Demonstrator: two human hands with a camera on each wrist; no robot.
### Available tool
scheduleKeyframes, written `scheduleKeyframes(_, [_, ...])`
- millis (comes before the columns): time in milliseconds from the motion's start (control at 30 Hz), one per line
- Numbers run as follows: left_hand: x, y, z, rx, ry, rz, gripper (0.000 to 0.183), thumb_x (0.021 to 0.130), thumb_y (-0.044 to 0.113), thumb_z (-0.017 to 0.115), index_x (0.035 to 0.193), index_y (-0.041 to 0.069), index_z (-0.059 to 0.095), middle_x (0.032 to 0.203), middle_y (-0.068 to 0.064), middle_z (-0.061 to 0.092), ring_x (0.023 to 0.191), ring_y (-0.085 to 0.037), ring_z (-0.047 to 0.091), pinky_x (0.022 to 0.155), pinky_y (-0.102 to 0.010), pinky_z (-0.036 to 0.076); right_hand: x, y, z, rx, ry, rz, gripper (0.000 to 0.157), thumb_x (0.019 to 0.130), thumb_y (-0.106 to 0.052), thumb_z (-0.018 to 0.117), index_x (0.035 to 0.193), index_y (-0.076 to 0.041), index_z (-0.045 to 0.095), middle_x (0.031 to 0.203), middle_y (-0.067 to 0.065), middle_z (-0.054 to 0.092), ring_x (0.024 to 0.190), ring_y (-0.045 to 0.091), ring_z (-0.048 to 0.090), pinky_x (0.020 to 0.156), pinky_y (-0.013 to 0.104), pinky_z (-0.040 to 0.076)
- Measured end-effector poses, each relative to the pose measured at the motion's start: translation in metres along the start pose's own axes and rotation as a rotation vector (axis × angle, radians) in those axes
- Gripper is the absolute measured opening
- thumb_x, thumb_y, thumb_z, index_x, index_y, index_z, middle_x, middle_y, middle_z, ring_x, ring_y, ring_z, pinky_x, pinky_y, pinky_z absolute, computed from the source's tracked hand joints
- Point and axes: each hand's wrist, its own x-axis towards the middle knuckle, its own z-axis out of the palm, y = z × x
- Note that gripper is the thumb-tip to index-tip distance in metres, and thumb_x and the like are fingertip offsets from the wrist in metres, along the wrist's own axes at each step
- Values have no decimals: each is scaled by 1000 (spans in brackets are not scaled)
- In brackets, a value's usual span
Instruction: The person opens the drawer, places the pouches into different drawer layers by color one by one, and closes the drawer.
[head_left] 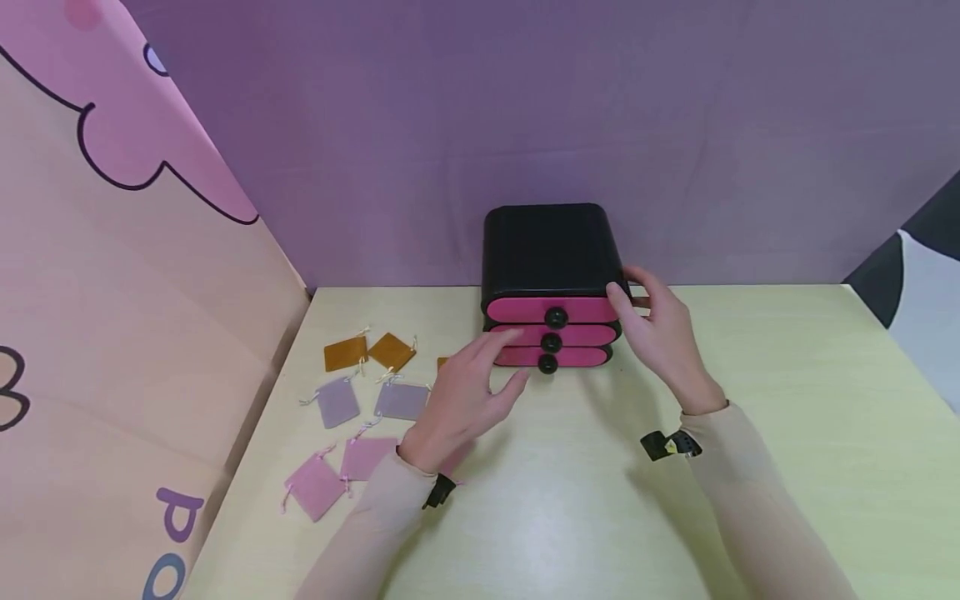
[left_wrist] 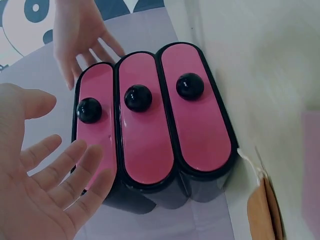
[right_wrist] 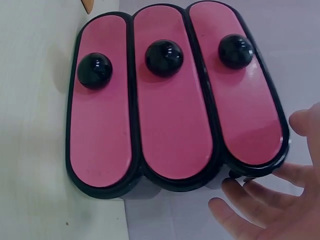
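The black cabinet (head_left: 551,250) stood ahead of and between both hands, its drawer fronts (head_left: 588,310) running lengthwise left to right; the right hand (head_left: 660,333), loosely open at its right side, was nearer; the left hand (head_left: 461,396) spread open before its left; three drawer fronts, three knobs (head_left: 556,317), three brown pouches (head_left: 346,354), two visible grey pouches (head_left: 338,403), three pink pouches (head_left: 315,487) showed.

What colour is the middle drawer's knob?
The middle knob is glossy black; the right wrist view shows it best.
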Motion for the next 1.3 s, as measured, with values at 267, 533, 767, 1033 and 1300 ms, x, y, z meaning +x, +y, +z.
scheduleKeyframes(267, [10, 0, 8, -54, 6, 2, 43, 104, 33, 66, 146, 21, 64, 142, 0, 67, 112, -18, 75, 93, -35, 60, 7, 2, 5, 0, -36, 38, 68, 111, -54, 44, 167, -16, 36, 164, 19, 46, 133, 49, 58, 103, 64, 49])
scheduleKeyframes(533, [17, 3, 19, -99, -56, -107, 51, 105, 38, 62, 154, 26, 56, 148, 1, 64, 124, -20, 67, 101, -43, 58, 13, 13, 11, 66, -71, 53, 71, 111, -57, 40, 171, -23, 24, 176, 14, 28, 158, 42, 34, 124, 66, 32])
scheduleKeyframes(767, [26, 8, 27, -110, -30, -97, 51, 104, 34, 64, 154, 28, 56, 136, -3, 70, 120, -20, 68, 98, -41, 58, 13, 17, 16, 207, -44, 67, 69, 110, -54, 49, 170, -25, 29, 174, 12, 32, 159, 36, 31, 127, 61, 28])
scheduleKeyframes(1033, [36, 9, 32, -122, 2, -100, 47, 105, 32, 63, 151, 26, 59, 121, -3, 73, 107, -15, 67, 90, -35, 58, 15, 20, 17, 321, -23, 90, 66, 110, -46, 55, 169, -26, 32, 174, 9, 34, 160, 31, 31, 130, 56, 25])
scheduleKeyframes(1300, [44, 9, 36, -154, -4, -87, 46, 105, 30, 63, 151, 26, 59, 114, 2, 74, 92, -11, 64, 81, -27, 55, 14, 23, 18, 339, -14, 114, 63, 109, -47, 57, 167, -33, 37, 172, 4, 37, 152, 28, 43, 113, 32, 40])
